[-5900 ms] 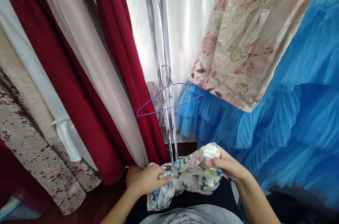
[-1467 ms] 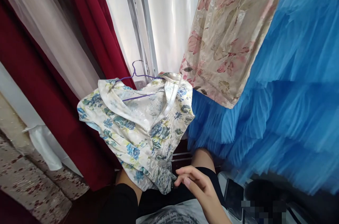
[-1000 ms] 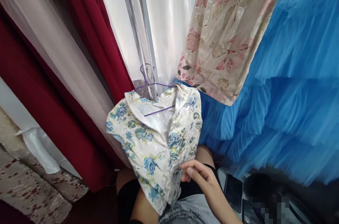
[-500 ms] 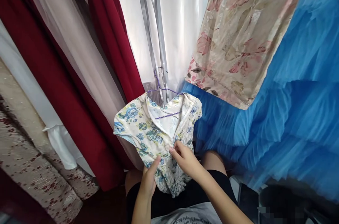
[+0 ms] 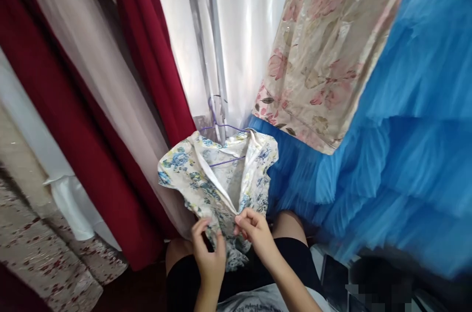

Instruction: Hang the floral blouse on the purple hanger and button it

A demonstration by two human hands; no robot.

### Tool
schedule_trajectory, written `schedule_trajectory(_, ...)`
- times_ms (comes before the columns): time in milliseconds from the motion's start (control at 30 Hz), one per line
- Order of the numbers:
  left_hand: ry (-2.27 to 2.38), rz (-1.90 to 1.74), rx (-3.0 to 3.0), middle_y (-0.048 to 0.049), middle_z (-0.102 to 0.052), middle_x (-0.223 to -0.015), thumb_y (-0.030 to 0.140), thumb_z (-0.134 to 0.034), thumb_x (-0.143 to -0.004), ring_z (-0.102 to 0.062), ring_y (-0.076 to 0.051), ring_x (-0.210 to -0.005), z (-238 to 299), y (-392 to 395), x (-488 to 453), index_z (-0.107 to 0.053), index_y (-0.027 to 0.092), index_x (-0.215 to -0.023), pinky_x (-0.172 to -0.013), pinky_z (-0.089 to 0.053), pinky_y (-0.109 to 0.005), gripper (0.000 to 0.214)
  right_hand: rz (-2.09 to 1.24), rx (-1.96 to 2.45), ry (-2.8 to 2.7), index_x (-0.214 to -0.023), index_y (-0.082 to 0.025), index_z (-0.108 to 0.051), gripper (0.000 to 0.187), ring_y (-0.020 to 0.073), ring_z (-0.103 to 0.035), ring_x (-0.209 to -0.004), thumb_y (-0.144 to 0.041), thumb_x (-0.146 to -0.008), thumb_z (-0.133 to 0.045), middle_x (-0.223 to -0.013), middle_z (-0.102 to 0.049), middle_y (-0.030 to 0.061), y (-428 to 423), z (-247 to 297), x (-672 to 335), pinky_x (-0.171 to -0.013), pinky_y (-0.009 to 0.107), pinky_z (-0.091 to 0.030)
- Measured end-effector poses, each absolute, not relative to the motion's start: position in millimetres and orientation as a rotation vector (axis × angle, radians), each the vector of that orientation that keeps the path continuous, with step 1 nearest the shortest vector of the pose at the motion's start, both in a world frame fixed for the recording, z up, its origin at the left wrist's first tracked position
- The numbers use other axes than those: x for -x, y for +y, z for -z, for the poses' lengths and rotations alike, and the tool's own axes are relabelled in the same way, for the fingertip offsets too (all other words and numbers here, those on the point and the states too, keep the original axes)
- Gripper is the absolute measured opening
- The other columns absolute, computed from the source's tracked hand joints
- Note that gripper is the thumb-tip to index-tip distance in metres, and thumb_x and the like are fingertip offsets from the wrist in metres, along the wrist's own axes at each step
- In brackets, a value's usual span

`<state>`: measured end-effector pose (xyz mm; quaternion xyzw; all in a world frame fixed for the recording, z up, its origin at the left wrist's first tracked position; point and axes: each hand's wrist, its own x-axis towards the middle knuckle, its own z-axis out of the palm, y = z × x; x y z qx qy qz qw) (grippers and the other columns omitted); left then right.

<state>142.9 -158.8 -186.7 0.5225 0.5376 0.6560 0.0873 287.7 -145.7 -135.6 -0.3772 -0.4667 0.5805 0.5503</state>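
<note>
A small white dress with blue flowers (image 5: 206, 174) hangs on a purple wire hanger (image 5: 221, 130), hooked on a metal rail post (image 5: 206, 46). My left hand (image 5: 208, 253) pinches the left front edge of the dress near its lower part. My right hand (image 5: 254, 231) pinches the right front edge, just beside the left hand. Both hands are closed on the fabric where the two front edges meet. My knees show below the dress.
Dark red garments (image 5: 92, 130) and a pale sheer one (image 5: 92, 56) hang on the left. A beige pink-flowered dress (image 5: 332, 56) and a blue tulle dress (image 5: 405, 154) hang on the right. A white curtain (image 5: 250, 31) is behind. Beige red-speckled fabric (image 5: 29, 253) lies low left.
The floral dress, earlier bunched in both hands, now hangs on the purple hanger. My left hand has come up beside the right, and both now pinch the front edges together.
</note>
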Motion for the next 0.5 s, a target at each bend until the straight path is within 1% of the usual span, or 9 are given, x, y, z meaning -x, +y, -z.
schedule_trajectory(67,1.458,-1.721,-1.619,-0.0121,-0.066,-0.119,0.027,-0.07,-0.082,-0.064,-0.03,-0.115,190,-163,-160,-0.061,0.026,-0.118,-0.102,-0.05,-0.044,0.037,-1.37,0.874,-1.109,-0.068,-0.019,-0.056,0.036,0.0095,-0.043,-0.044,-0.049,-0.081,-0.073,-0.057,-0.067,0.001,-147,134,-281,-0.047,0.023,-0.03)
schedule_trajectory(133,1.426,-1.604,-1.594,-0.0105,-0.071,-0.11,0.027,-0.067,-0.084,-0.068,-0.03,-0.104,192,-161,-172,-0.064,0.026,-0.114,-0.094,-0.053,-0.042,0.03,-1.377,0.868,-1.117,-0.068,-0.019,-0.058,0.033,0.0097,-0.045,-0.044,-0.045,-0.08,-0.073,-0.057,-0.067,0.0015,-148,132,-279,-0.047,0.023,-0.031)
schedule_trajectory(200,1.434,-1.529,-1.621,-0.0082,-0.073,-0.096,0.026,-0.062,-0.087,-0.07,-0.029,-0.092,190,-156,-175,-0.066,0.026,-0.104,-0.084,-0.054,-0.039,0.017,-1.418,0.88,-1.1,-0.066,-0.019,-0.058,0.033,0.0086,-0.041,-0.039,-0.045,-0.078,-0.073,-0.053,-0.066,0.0013,-147,128,-282,-0.044,0.022,-0.028)
schedule_trajectory(233,1.424,-1.469,-1.669,-0.0076,-0.073,-0.091,0.026,-0.061,-0.088,-0.071,-0.029,-0.088,188,-152,-174,-0.067,0.026,-0.101,-0.079,-0.054,-0.038,0.015,-1.443,0.889,-1.089,-0.065,-0.019,-0.058,0.033,0.0079,-0.038,-0.037,-0.045,-0.076,-0.074,-0.051,-0.065,0.0013,-146,126,-285,-0.042,0.022,-0.026)
schedule_trajectory(300,1.399,-1.342,-1.788,-0.0091,-0.075,-0.092,0.025,-0.059,-0.089,-0.072,-0.03,-0.088,181,-148,-170,-0.068,0.026,-0.106,-0.077,-0.054,-0.037,0.019,-1.465,0.904,-1.071,-0.062,-0.018,-0.059,0.032,0.007,-0.035,-0.034,-0.044,-0.074,-0.074,-0.049,-0.065,0.002,-140,118,-292,-0.04,0.022,-0.023)
schedule_trajectory(400,1.452,-1.124,-2.003,-0.0148,-0.075,-0.103,0.025,-0.052,-0.093,-0.073,-0.032,-0.095,168,-146,-168,-0.066,0.022,-0.122,-0.081,-0.053,-0.038,0.032,-1.453,0.877,-1.065,-0.055,-0.017,-0.059,0.033,0.0059,-0.033,-0.036,-0.04,-0.073,-0.075,-0.048,-0.063,0.0024,-119,96,-302,-0.04,0.022,-0.019)
schedule_trajectory(500,1.589,-0.754,-2.247,-0.0156,-0.075,-0.098,0.019,-0.042,-0.094,-0.073,-0.034,-0.09,154,-149,-170,-0.063,0.017,-0.125,-0.077,-0.053,-0.04,0.037,-1.437,0.804,-1.06,-0.054,-0.014,-0.064,0.031,0.0046,-0.032,-0.037,-0.038,-0.069,-0.077,-0.049,-0.063,0.0026,-85,55,-304,-0.039,0.023,-0.016)
